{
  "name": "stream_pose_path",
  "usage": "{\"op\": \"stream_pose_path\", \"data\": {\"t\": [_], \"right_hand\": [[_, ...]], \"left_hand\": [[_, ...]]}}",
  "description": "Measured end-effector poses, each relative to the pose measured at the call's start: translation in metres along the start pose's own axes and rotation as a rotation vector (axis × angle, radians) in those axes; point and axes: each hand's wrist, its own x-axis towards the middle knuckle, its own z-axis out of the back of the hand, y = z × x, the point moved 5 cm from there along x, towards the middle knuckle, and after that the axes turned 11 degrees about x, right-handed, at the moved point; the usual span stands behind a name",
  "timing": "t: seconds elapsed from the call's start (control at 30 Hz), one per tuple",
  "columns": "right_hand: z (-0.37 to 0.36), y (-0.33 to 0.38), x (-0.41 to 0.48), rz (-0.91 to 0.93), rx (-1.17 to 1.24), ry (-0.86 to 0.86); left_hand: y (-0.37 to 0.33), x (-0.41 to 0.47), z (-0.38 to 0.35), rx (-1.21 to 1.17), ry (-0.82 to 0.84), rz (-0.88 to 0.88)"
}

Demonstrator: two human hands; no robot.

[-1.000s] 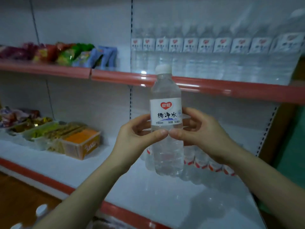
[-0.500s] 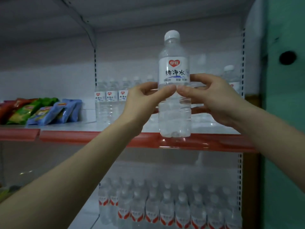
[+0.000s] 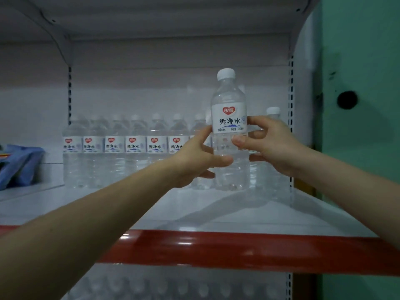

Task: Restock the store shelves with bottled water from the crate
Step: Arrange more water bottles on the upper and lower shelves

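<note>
A clear water bottle [image 3: 229, 118] with a white cap and a white label stands upright over the upper shelf [image 3: 216, 211], its base low near the shelf surface. My left hand [image 3: 194, 156] grips its left side and my right hand [image 3: 270, 144] grips its right side, just below the label. Behind it a row of several identical bottles [image 3: 134, 148] lines the back of the shelf, and one more bottle [image 3: 273, 111] stands at the far right, partly hidden by my right hand.
The shelf has a red front edge [image 3: 216, 247]. Blue snack bags [image 3: 17, 165] lie at the left. More bottles [image 3: 173, 286] fill the shelf below. A green wall [image 3: 363, 126] borders the right side, and another shelf [image 3: 151, 16] hangs overhead.
Both hands have carried the bottle from in front of the shelves up and inward over the upper shelf, toward the back row. The view has risen and moved closer.
</note>
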Motion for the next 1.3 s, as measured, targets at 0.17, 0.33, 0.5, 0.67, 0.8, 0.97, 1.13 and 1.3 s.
{"op": "stream_pose_path", "data": {"t": [0.17, 0.33, 0.5, 0.67, 0.8, 0.97, 1.13, 1.3], "right_hand": [[0.010, -0.015, 0.013, -0.011, -0.220, 0.020], [0.016, -0.032, 0.014, -0.107, -0.448, 0.053], [0.025, -0.046, 0.012, -0.170, -0.462, 0.006], [0.034, -0.062, 0.009, -0.286, -0.605, -0.019], [0.036, -0.073, 0.009, -0.332, -0.587, -0.002], [0.039, -0.080, 0.010, -0.322, -0.612, -0.061], [0.042, -0.085, 0.009, -0.304, -0.573, -0.135], [0.046, -0.087, 0.010, -0.300, -0.573, -0.155]], "left_hand": [[0.013, 0.025, -0.016, -0.057, -0.018, 0.016], [0.035, 0.035, -0.034, -0.047, 0.021, 0.094], [0.045, 0.050, -0.042, 0.007, 0.038, 0.107], [0.050, 0.063, -0.049, 0.017, 0.063, 0.081], [0.054, 0.069, -0.052, 0.026, 0.065, 0.098], [0.055, 0.076, -0.056, 0.078, 0.080, 0.157], [0.056, 0.081, -0.061, 0.080, 0.081, 0.212], [0.060, 0.088, -0.068, 0.086, 0.054, 0.240]]}}
